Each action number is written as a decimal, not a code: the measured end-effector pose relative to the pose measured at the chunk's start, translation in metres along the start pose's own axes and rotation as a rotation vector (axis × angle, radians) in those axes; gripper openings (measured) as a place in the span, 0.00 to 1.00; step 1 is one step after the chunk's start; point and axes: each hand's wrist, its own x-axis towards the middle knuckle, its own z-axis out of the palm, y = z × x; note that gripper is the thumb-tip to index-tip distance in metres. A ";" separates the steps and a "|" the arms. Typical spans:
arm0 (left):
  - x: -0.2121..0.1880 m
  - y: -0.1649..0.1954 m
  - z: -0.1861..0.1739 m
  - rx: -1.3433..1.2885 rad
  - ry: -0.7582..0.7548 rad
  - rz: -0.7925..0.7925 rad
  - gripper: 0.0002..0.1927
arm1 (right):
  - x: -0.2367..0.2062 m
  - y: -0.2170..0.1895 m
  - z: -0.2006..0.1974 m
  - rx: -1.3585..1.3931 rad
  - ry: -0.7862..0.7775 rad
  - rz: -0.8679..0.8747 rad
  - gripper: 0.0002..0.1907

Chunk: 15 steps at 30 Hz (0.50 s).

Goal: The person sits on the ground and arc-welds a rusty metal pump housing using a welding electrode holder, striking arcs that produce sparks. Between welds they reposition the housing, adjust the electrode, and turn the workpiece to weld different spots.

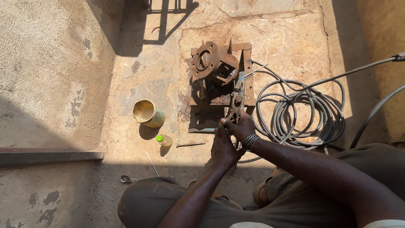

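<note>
Beside coiled cable [300, 112], both hands (left hand [223, 147], right hand [241, 126]) grip electrode holder [236, 101].

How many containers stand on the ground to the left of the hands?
2: an open tin can on the concrete, left of the rusty metal frame, and a small bottle with a green cap just below it. Others may be out of view.

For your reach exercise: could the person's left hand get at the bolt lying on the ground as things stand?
Probably yes. The bolt lies on bare ground just left of the left hand, nothing between them, though that hand is now on the welding holder.
</note>
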 end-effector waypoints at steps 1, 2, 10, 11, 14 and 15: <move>0.000 0.000 0.002 0.021 -0.018 -0.084 0.59 | -0.001 -0.003 0.002 -0.070 0.012 -0.047 0.18; 0.000 -0.001 0.004 0.040 -0.035 -0.170 0.58 | -0.002 -0.005 0.004 -0.141 0.022 -0.095 0.19; 0.007 -0.053 0.034 -0.365 0.016 -0.157 0.31 | 0.006 -0.013 0.002 -0.374 -0.290 -0.212 0.31; 0.007 -0.061 0.040 -0.583 -0.091 -0.347 0.25 | 0.010 -0.011 -0.004 -0.371 -0.282 -0.233 0.31; 0.011 -0.085 0.047 -0.930 -0.231 -0.534 0.12 | 0.024 -0.003 -0.024 -0.433 -0.015 -0.382 0.22; 0.013 -0.089 0.049 -0.945 -0.216 -0.570 0.12 | 0.031 0.000 -0.034 -0.390 0.042 -0.337 0.23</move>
